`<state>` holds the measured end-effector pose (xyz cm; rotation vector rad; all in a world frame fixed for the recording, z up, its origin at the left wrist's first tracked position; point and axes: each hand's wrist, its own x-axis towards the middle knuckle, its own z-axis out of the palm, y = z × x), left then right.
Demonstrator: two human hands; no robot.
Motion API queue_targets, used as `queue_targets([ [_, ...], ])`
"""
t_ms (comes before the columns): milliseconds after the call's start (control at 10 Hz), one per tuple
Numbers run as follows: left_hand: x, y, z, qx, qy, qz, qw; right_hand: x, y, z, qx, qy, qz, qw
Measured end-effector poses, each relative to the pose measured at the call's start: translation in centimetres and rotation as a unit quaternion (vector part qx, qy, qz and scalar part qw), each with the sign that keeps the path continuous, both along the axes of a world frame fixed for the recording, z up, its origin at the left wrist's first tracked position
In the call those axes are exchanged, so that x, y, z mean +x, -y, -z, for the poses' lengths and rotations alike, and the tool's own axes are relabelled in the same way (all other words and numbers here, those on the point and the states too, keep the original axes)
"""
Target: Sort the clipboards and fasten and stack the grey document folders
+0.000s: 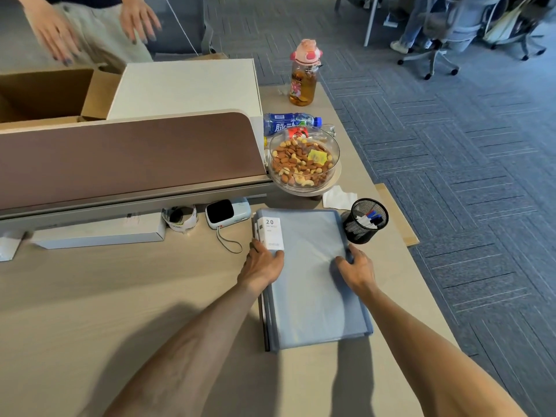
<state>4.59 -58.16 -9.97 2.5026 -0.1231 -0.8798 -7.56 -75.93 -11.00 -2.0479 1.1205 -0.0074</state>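
Note:
A stack of grey-blue document folders (313, 290) lies flat on the beige desk (120, 296) at the right. The top folder bears a white label reading "20" near its far left corner. My left hand (263, 263) rests on the stack's left edge by that label, fingers curled over the spine side. On the right edge sits my right hand (356, 267), thumb on the top cover and fingers wrapped down the side. Both hands hold the stack between them. No clipboards are visible.
A black mesh pen cup (365, 221) stands just beyond the folders' far right corner. Behind are a glass bowl of nuts (304, 159), bottles (290, 121), a small white device (227, 213), a tape roll (180, 218) and a brown divider (129, 155). Another person's hands (90, 25) hover beyond.

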Motion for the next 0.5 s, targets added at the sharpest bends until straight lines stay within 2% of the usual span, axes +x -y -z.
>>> queue_targets([
  [100, 0.0, -0.1, 0.0, -0.008, 0.0, -0.002, 1.0, -0.1, 0.0, 0.1, 0.007, -0.014, -0.006, 1.0],
  [300, 0.3, -1.2, -0.4, -0.121, -0.047, -0.053, 0.99, -0.2, -0.1, 0.4, -0.004, -0.046, -0.02, 0.999],
  [500, -0.6, -3.0, -1.5, -0.136, -0.037, -0.066, 0.988, -1.2, -1.7, -0.3, -0.062, -0.03, -0.014, 0.998],
])
